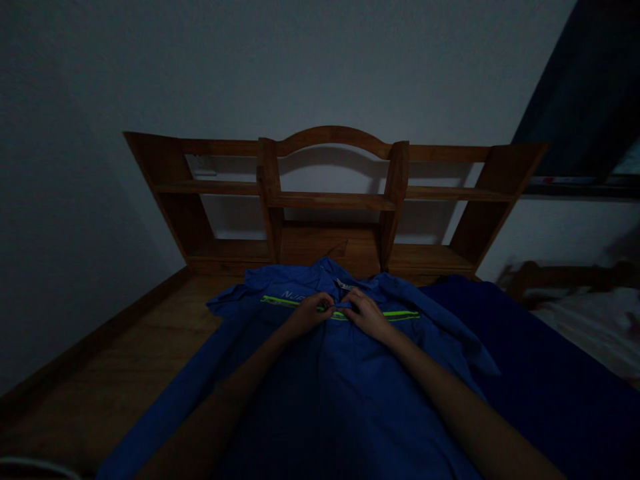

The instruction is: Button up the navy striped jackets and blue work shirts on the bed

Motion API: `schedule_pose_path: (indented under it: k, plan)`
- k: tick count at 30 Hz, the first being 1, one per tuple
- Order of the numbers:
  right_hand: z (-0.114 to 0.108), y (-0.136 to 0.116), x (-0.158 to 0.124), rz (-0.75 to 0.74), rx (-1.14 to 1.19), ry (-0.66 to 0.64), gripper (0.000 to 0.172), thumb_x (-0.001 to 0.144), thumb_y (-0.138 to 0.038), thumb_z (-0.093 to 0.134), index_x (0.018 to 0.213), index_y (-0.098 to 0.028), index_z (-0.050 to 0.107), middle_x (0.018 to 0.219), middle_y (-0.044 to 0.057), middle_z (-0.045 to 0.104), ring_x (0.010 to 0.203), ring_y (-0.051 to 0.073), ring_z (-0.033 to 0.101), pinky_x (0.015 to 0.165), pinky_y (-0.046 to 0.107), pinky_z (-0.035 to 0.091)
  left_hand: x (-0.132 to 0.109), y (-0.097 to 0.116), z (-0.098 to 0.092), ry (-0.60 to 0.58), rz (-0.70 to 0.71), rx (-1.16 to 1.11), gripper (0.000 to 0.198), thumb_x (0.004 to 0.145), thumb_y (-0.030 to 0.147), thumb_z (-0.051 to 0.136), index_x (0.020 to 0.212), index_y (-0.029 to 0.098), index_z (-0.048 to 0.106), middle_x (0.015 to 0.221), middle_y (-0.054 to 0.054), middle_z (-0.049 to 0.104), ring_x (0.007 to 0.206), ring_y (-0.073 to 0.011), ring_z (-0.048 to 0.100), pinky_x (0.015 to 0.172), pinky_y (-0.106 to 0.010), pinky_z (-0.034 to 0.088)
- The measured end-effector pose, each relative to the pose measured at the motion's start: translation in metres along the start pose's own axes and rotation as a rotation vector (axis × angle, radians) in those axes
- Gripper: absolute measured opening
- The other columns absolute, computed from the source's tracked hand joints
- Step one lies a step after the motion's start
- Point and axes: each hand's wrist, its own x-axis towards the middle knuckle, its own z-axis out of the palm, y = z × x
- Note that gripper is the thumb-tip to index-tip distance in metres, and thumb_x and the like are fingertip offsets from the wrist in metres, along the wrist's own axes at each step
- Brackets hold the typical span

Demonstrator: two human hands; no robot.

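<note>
A blue jacket [350,373] lies spread out with its collar toward the wooden shelf. Yellow-green stripes cross its chest, and pale lettering shows on the left side. At the front opening, just below the collar, my left hand [311,313] pinches the cloth edge with thumb and forefinger. Close beside it, my right hand [367,316] is closed on the other side of the same opening. The fingertips nearly meet. Whether a button or a zip lies between them is too dark to tell.
Behind the jacket stands a wooden shelf unit [330,200] against a pale wall [225,67]. Dark blue cloth [540,373] lies to the right. Wooden boards [125,347] show at left, and a pale curved object [40,461] sits at the lower left edge.
</note>
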Motion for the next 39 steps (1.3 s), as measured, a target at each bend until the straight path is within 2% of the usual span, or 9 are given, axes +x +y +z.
schedule_pose_path:
  k: [7,12,17,22,26,35,39]
  plan:
    - [0.007,0.000,-0.001,0.027,-0.013,0.057,0.012,0.080,-0.021,0.059,0.092,-0.019,0.060,0.096,0.004,0.056,0.089,0.016,0.054,0.079,0.027,0.041,0.000,0.009,0.002,0.034,-0.039,0.029,0.012,0.077,0.022,0.057,0.088,0.018,0.060,0.085,-0.001,0.065,0.080,-0.0133,0.060,0.075,-0.024,0.046]
    - [0.006,-0.001,0.001,0.074,0.037,0.080,0.012,0.077,-0.021,0.061,0.088,-0.019,0.063,0.093,0.003,0.058,0.088,0.016,0.055,0.080,0.028,0.042,0.000,0.003,0.002,0.026,-0.143,-0.008,0.019,0.069,0.026,0.065,0.086,0.017,0.063,0.080,-0.002,0.067,0.075,-0.0154,0.062,0.071,-0.025,0.049]
    - [0.005,-0.002,0.004,0.149,0.156,0.094,0.011,0.076,-0.024,0.061,0.084,-0.018,0.066,0.091,0.003,0.062,0.090,0.016,0.056,0.083,0.029,0.042,0.002,-0.001,0.003,0.037,-0.190,-0.080,0.021,0.069,0.029,0.065,0.085,0.016,0.065,0.078,-0.002,0.067,0.074,-0.0151,0.062,0.070,-0.025,0.049]
    - [0.005,0.003,0.008,0.230,0.333,0.063,0.014,0.074,-0.026,0.062,0.082,-0.016,0.067,0.088,0.003,0.065,0.087,0.017,0.058,0.081,0.029,0.043,0.004,0.001,0.002,0.035,-0.106,-0.106,0.018,0.071,0.028,0.064,0.083,0.015,0.065,0.080,-0.001,0.066,0.076,-0.0135,0.060,0.072,-0.023,0.047]
    - [0.008,0.010,0.010,0.250,0.369,0.053,0.016,0.073,-0.028,0.062,0.082,-0.016,0.067,0.084,0.003,0.066,0.083,0.016,0.059,0.079,0.028,0.044,0.004,0.011,-0.003,0.033,-0.036,-0.046,0.015,0.073,0.028,0.062,0.083,0.016,0.064,0.080,-0.001,0.064,0.077,-0.0136,0.059,0.073,-0.023,0.045]
    - [0.011,0.018,0.010,0.262,0.387,0.091,0.018,0.072,-0.029,0.063,0.083,-0.016,0.068,0.087,0.004,0.066,0.082,0.017,0.059,0.078,0.029,0.045,0.000,0.033,-0.001,0.139,0.056,0.330,0.006,0.077,0.024,0.060,0.081,0.021,0.061,0.082,-0.002,0.064,0.086,-0.0189,0.055,0.087,-0.033,0.037]
    - [0.010,0.016,0.009,0.264,0.384,0.103,0.019,0.074,-0.029,0.061,0.084,-0.015,0.068,0.086,0.004,0.066,0.084,0.017,0.059,0.077,0.028,0.044,-0.001,0.040,0.001,0.169,0.075,0.416,0.004,0.079,0.024,0.057,0.081,0.021,0.060,0.081,-0.003,0.063,0.087,-0.0205,0.053,0.093,-0.038,0.032]
